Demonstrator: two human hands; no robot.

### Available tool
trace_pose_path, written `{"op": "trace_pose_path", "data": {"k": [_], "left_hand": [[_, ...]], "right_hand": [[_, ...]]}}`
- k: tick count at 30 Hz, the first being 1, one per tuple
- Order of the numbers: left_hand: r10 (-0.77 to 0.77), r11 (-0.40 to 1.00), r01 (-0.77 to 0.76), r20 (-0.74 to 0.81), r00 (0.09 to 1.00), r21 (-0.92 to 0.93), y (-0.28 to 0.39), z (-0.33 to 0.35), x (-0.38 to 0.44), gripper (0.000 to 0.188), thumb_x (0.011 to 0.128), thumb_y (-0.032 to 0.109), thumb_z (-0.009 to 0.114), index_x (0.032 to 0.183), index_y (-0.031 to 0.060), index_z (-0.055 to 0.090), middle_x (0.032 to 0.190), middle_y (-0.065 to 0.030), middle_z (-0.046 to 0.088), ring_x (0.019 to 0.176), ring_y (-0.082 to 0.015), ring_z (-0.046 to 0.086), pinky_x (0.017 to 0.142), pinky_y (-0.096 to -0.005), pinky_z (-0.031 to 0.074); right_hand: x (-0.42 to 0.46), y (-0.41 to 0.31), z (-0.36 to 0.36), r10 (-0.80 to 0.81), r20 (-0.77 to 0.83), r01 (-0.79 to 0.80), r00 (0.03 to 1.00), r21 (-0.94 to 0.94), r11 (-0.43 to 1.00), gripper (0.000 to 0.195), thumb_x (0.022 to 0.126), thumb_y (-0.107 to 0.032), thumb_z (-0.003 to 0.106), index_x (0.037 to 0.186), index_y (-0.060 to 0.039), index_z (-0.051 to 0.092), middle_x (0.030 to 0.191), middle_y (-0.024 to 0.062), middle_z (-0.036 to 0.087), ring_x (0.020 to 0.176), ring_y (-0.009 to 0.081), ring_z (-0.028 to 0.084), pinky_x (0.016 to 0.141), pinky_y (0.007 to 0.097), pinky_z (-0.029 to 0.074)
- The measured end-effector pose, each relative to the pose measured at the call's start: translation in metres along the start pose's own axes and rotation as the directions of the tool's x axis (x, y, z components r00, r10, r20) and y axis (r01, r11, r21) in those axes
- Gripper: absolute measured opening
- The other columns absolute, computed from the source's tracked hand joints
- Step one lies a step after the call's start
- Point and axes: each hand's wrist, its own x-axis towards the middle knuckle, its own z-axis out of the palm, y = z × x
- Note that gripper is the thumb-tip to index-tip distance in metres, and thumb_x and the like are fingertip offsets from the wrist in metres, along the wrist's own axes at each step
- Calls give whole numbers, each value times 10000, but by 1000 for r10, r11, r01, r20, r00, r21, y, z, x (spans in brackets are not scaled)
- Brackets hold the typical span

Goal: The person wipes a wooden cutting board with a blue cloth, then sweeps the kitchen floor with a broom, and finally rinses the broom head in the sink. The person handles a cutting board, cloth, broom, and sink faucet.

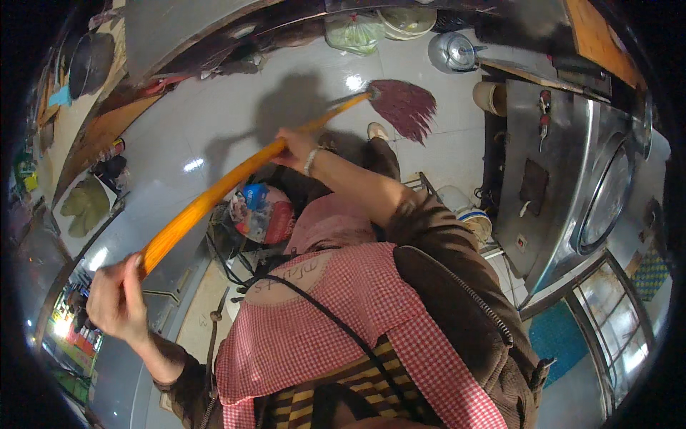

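Note:
A broom with a yellow wooden handle [209, 198] runs slantwise across the view. Its fan of dark red bristles [404, 107] rests on the tiled floor. My left hand [118, 297] is closed round the top end of the handle, at the lower left. Farther down the shaft, my right hand [295, 150] grips it, with a bracelet at the wrist. Part of a shoe [377, 131] shows near the bristles. I wear a red checked apron [321, 311] over a brown jacket.
Beyond the bristles stand a metal kettle [454, 52], a plastic bag of green things [353, 35] and a white bucket [407, 24]. A beige bucket [490, 98] sits by a stainless steel unit [541, 198] on the right. A colourful package [262, 212] is beside me.

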Motion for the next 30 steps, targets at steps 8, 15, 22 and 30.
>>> {"op": "trace_pose_path", "data": {"k": [8,15,22,30], "left_hand": [[0,940,35,-103,995,339,-26,-63,-54,65,863,-22,721,824,-60,686,720,-119,669,561,-200,605,509,-286,449],[-228,928,268,-174,958,259,-46,-97,-88,189,976,83,615,929,-81,698,780,-107,710,644,-133,638,543,-266,493],[-435,893,409,-126,892,-187,-74,-36,-66,256,1009,136,579,879,-66,667,773,-66,653,658,-84,535,579,-232,430],[-98,984,57,-246,964,-166,33,43,20,230,969,29,579,775,-77,644,674,-83,637,568,-105,538,517,-250,434]], "right_hand": [[52,64,126,173,261,-121,950,-204,972,251,865,-291,623,933,-52,592,869,119,661,735,239,691,645,372,610],[27,120,145,273,122,-251,954,-168,953,230,852,-261,609,927,-44,608,822,116,668,764,219,688,697,404,617],[-3,66,46,147,27,-144,989,-84,986,243,829,-285,654,847,-46,617,738,82,643,507,160,611,462,270,545],[-44,-60,-70,-228,-6,227,974,86,970,222,841,-270,645,813,-70,554,667,73,591,411,145,523,391,263,463]]}}
